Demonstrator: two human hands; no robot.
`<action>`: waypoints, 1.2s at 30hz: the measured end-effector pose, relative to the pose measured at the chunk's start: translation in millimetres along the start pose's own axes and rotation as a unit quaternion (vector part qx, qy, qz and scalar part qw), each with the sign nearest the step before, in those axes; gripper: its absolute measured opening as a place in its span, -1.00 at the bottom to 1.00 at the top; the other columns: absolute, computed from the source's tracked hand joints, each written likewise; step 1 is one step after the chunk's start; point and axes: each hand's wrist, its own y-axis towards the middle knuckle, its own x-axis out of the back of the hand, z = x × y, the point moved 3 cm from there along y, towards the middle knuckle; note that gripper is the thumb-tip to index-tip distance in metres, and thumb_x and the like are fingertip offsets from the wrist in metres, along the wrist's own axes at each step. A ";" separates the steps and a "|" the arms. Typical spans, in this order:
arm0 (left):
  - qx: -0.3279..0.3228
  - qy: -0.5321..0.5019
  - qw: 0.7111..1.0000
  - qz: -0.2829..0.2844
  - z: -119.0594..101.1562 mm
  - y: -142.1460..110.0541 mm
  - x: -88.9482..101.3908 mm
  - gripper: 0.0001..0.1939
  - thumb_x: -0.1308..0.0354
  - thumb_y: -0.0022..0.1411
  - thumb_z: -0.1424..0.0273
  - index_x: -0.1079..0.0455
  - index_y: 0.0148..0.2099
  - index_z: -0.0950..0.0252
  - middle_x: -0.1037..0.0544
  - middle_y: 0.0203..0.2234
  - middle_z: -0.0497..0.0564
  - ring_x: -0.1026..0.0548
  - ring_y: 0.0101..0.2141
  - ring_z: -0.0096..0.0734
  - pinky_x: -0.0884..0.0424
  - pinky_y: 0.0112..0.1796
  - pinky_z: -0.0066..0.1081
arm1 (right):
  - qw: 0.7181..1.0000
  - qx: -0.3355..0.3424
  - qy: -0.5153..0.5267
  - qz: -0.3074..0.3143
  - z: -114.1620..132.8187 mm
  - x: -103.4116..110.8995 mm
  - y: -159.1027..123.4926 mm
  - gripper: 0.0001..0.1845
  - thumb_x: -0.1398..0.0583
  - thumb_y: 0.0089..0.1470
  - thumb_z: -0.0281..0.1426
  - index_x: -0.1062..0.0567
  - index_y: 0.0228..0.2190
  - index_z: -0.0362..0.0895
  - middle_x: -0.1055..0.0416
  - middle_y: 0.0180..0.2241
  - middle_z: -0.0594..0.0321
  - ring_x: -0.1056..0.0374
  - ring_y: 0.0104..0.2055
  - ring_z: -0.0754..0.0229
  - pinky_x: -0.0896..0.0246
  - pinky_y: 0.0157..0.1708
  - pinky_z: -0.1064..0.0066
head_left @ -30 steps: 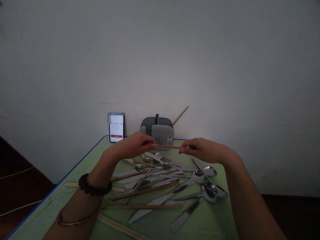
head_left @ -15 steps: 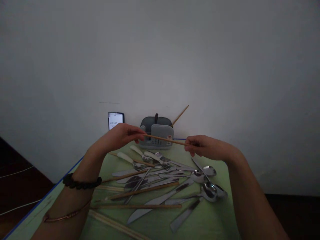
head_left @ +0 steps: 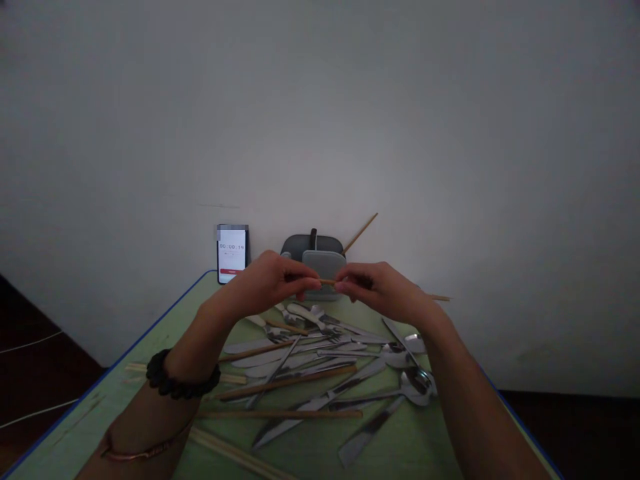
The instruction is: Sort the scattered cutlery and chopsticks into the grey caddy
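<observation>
Between my two hands runs a thin wooden chopstick (head_left: 327, 282), held nearly level above the table. My left hand (head_left: 285, 277) pinches it near its left end. Close beside it, my right hand (head_left: 373, 283) pinches the same stick, whose far end shows past my right wrist. Just behind the hands stands a grey cutlery holder (head_left: 324, 259) with a dark handle and another chopstick (head_left: 361, 232) leaning out of it. Below lie white-handled forks (head_left: 305, 313), several table knives (head_left: 300, 413), metal spoons (head_left: 416, 388) and loose chopsticks (head_left: 290, 383) in a jumbled pile.
A phone (head_left: 232, 253) showing a timer leans against the wall (head_left: 320, 120) at the back left. The green table (head_left: 400, 447) has a blue edge. Pale cables lie on the dark floor (head_left: 40, 373) at the left.
My hands have come together along the chopstick, the right moving left and the left moving right. The stick's right end now sticks out beyond my right hand.
</observation>
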 end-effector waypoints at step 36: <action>0.003 0.051 0.976 -0.211 1.6 -3.7 19.8 -0.75 -0.11 0.18 0.25 -0.55 -0.25 0.27 -0.61 -0.50 -0.04 -0.44 -0.59 -0.54 -0.36 -0.49 -0.56 | 0.985 0.055 0.000 -0.161 -9.3 7.6 3.3 -0.76 -0.15 0.10 -0.36 -0.47 -0.18 -0.13 -0.48 -0.36 0.23 -0.30 -0.45 0.31 -0.21 -0.42 0.44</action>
